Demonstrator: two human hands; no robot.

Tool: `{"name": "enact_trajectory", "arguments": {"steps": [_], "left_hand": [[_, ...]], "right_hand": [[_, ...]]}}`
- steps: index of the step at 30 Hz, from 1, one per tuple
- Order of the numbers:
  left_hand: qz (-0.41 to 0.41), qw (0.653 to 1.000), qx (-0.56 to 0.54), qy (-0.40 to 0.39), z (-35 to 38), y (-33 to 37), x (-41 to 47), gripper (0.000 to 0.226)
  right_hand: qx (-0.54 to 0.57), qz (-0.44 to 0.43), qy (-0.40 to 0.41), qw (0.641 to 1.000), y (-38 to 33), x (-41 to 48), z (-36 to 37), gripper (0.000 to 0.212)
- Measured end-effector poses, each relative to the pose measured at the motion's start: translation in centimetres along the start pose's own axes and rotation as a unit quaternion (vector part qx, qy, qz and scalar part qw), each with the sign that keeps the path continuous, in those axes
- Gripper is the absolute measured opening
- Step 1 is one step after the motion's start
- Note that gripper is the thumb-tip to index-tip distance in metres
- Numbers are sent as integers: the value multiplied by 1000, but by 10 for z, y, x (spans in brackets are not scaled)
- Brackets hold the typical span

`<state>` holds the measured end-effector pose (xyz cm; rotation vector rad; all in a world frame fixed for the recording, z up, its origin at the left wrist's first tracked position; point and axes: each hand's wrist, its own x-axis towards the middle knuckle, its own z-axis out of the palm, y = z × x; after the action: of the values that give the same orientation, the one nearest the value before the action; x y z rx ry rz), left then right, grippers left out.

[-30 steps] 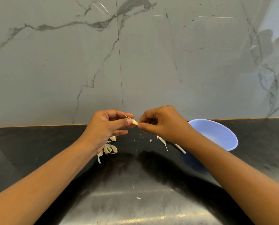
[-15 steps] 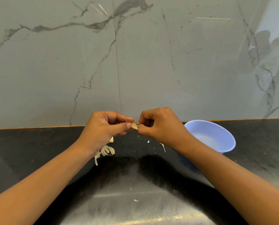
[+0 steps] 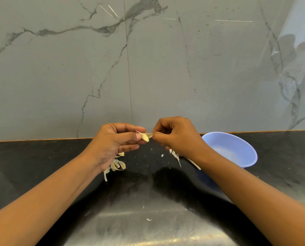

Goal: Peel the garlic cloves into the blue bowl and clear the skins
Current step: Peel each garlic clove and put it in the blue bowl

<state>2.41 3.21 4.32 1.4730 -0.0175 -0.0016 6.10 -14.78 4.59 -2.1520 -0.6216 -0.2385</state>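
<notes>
Right hand [image 3: 178, 135] has eased rightward, stretching a skin flap [image 3: 150, 134] | left hand [image 3: 116, 142] pinches garlic clove [image 3: 145, 137] mid-air, long axis roughly left–right | right hand pinches flap | blue bowl [image 3: 245, 148] lies right — nearer right hand.

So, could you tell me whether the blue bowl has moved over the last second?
No. The bowl sits where it did, by the counter edge, right of the wall seam.

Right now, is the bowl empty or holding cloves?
Empty where visible: the bowl shows only bare blue inside. Its left edge is hidden.
</notes>
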Motion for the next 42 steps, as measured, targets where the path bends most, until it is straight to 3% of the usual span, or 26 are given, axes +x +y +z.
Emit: {"name": "enact_trajectory", "arguments": {"steps": [8, 14, 17, 19, 28, 34, 37, 39, 42], "left_hand": [[-50, 997, -50, -19, 0, -2, 0, 22], [-39, 999, -18, -1, 0, -5, 2, 25], [-23, 1000, -2, 16, 0, -5, 3, 23], [-14, 1000, 5, 26, 0, -6, 4, 18], [22, 997, 71, 23, 0, -8, 3, 24], [40, 994, 100, 33, -2, -8, 4, 8], [66, 991, 111, 23, -4, -8, 4, 6], [76, 991, 113, 11, -4, -7, 4, 8], [80, 992, 101, -10, -4, -7, 4, 17]], "right_hand": [[28, 16, 3, 999, 3, 3, -1, 16], [40, 47, -29, 998, 8, 5, -1, 18], [-22, 5, -43, 999, 10, 6, -1, 4], [-57, -42, -40, 997, 8, 5, -2, 9], [16, -61, -39, 997, 8, 6, -1, 6], [-68, -141, 0, 988, 7, 4, 0, 5], [62, -42, -41, 996, 5, 3, -1, 2], [196, 60, -98, 974, 5, 3, -1, 5], [303, 136, -155, 930, 7, 3, -2, 6]]}}
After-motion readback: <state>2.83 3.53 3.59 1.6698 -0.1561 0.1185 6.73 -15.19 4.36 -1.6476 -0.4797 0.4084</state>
